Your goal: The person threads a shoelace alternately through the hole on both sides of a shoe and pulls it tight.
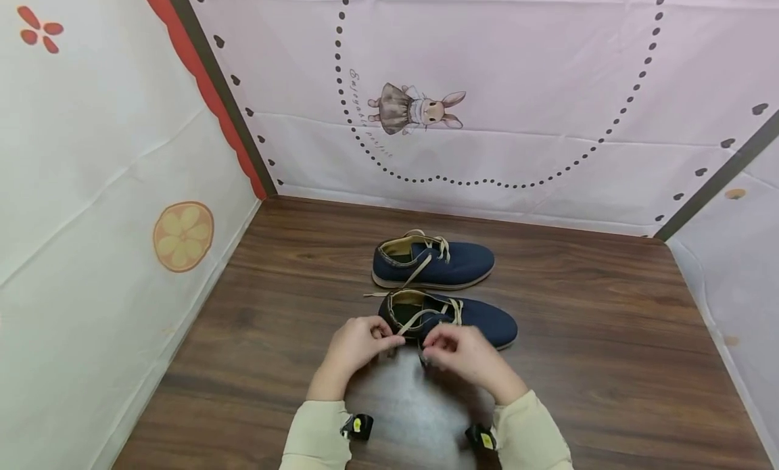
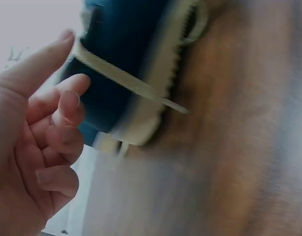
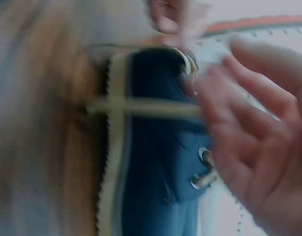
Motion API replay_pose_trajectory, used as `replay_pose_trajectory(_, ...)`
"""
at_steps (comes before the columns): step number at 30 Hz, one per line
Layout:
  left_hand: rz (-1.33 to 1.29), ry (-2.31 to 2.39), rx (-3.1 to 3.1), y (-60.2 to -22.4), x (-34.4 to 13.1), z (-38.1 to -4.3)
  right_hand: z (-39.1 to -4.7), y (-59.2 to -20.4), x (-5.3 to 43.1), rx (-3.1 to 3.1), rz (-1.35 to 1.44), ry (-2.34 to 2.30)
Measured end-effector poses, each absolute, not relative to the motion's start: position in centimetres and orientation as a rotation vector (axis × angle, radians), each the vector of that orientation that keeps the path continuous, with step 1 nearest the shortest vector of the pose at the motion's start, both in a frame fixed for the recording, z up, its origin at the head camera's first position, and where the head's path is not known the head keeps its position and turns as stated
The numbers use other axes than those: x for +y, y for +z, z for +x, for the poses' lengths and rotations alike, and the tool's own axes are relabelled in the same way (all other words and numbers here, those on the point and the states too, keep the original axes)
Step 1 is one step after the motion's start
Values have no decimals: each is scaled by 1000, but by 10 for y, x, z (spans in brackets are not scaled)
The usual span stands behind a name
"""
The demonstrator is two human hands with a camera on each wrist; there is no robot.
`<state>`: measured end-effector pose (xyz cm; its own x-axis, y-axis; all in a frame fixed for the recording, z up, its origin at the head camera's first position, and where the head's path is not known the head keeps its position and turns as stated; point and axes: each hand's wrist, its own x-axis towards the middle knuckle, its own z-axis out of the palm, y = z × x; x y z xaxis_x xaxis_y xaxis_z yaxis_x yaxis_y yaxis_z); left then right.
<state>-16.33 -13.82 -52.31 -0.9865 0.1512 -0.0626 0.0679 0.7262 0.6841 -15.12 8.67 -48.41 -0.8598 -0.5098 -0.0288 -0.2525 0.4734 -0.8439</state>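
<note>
Two navy lace-up shoes lie side by side, toes to the right. At the near shoe, my left hand is by the heel opening, its fingertips beside a cream shoelace. In the left wrist view a gap shows between thumb and bent index finger, and the lace drapes over the shoe's side with its tip free. My right hand hovers at the near side of the same shoe, fingers loosely bent. A lace crosses the shoe beside its blurred fingertips; I see no clear pinch.
The far shoe stands just behind, its cream laces loose and one trailing toward the heel. Brown wood-grain floor lies under both. Printed white sheets form walls at the back and sides.
</note>
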Motion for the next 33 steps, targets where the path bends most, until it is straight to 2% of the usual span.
replay_pose_trajectory(6,217,1092,2759,-525,-140,-161,-161,-478,105,2469,-352,-1697)
replay_pose_trajectory(11,168,1423,2839,-500,-139,-162,-166,-480,116,2484,-213,-1833)
replay_pose_trajectory(15,505,1695,2838,-489,-119,-164,-168,-479,111,2611,-235,-1814)
replay_pose_trajectory(18,733,1689,2761,-489,-99,-164,-170,-477,101,2668,-318,-1754)
replay_pose_trajectory(24,921,1603,2749,-495,-81,-167,-174,-478,94,2502,-286,-1970)
replay_pose_trajectory(28,835,1571,2896,-500,-85,-185,-178,-476,101,2262,-184,-2307)
replay_pose_trajectory(33,681,1030,3101,-509,-88,-213,-184,-471,109,2248,-122,-2387)
